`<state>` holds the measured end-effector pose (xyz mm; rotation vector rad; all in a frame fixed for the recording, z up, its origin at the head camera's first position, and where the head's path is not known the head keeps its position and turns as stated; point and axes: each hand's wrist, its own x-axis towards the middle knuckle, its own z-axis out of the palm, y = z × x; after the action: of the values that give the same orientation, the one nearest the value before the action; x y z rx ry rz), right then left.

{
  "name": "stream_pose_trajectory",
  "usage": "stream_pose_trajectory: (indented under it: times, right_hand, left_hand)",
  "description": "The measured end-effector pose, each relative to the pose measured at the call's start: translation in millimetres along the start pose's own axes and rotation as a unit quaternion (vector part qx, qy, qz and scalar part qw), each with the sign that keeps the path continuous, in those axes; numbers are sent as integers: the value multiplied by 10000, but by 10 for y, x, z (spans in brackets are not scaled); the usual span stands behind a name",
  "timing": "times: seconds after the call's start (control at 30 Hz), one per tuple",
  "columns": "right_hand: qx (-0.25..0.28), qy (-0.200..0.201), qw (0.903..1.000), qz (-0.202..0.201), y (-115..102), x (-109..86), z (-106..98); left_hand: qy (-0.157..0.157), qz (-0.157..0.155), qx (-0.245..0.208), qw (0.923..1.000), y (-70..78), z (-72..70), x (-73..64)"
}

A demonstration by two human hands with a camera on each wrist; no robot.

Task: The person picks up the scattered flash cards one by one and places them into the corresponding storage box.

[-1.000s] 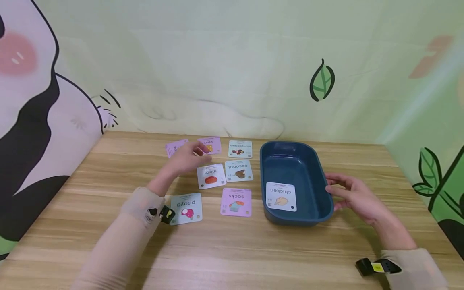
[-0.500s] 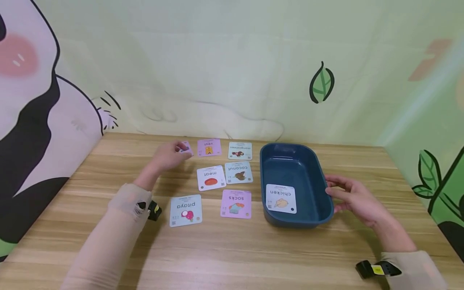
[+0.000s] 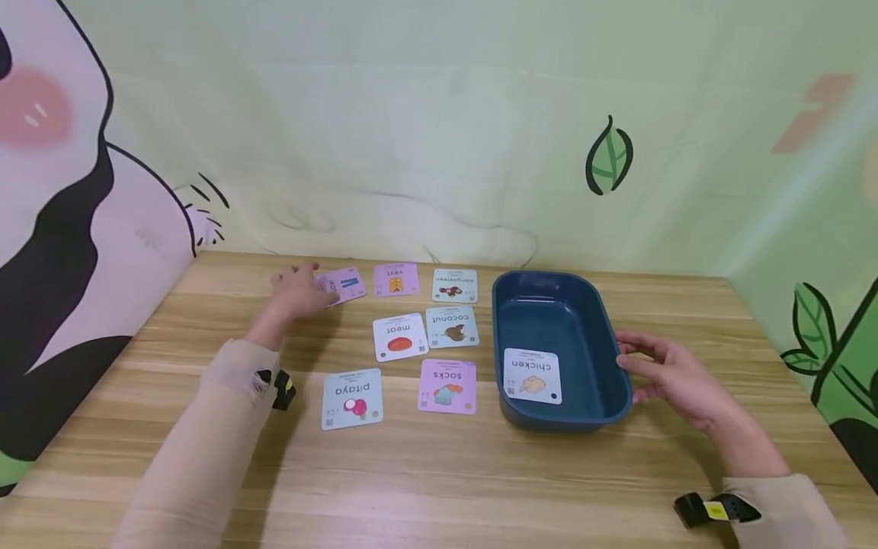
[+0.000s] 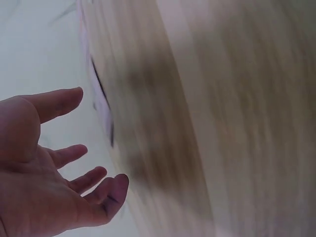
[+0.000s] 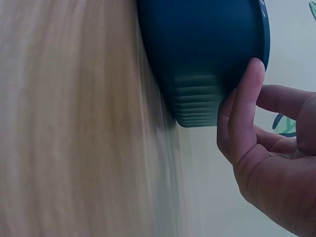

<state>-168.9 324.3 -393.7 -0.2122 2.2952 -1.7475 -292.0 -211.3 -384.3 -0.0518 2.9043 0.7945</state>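
Loosely spread, the fingers of my left hand (image 3: 302, 292) are at the left side of a purple card (image 3: 345, 284) with a blue picture, at the table's back left. They overlap this card in the head view; in the left wrist view, nothing lies between thumb and fingers. My right hand (image 3: 675, 377) touches the right side of a dark blue tub (image 3: 565, 419), with fingertips against its outer wall and the thumb at the rim. Inside the tub, a white chicken card (image 3: 532, 375) leans at the near left.
On the wooden table (image 3: 384, 480) lie cards: vest (image 3: 395, 279), mangosteen (image 3: 454, 286), meat (image 3: 400, 337), coconut (image 3: 452, 326), socks (image 3: 447, 386) and pitaya (image 3: 352, 399). Behind the table rises a printed backdrop (image 3: 411, 137).
My left hand has moved left, from near the vest card across the purple card to its left side, uncovering more of that card. My right hand and the tub stay in place.
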Motion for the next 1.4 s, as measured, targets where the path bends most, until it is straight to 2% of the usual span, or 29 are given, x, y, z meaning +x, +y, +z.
stream_pose_trajectory:
  times: [0.27, 0.67, 1.1, 1.4]
  right_hand:
    - [-72, 5, 10000, -20, -3, -1, 6]
    - [-43, 7, 10000, -11, 1, 18, 22]
    - [50, -13, 10000, -4, -4, 6, 1]
    - [54, -12, 10000, -18, 5, 5, -15]
  left_hand:
    - [-318, -160, 74, 9993, -133, -42, 66]
    - [-420, -207, 323, 9984, -227, -67, 126]
    - [-583, -217, 302, 9976, -199, -130, 92]
    - [-638, -333, 158, 9973, -232, -129, 126]
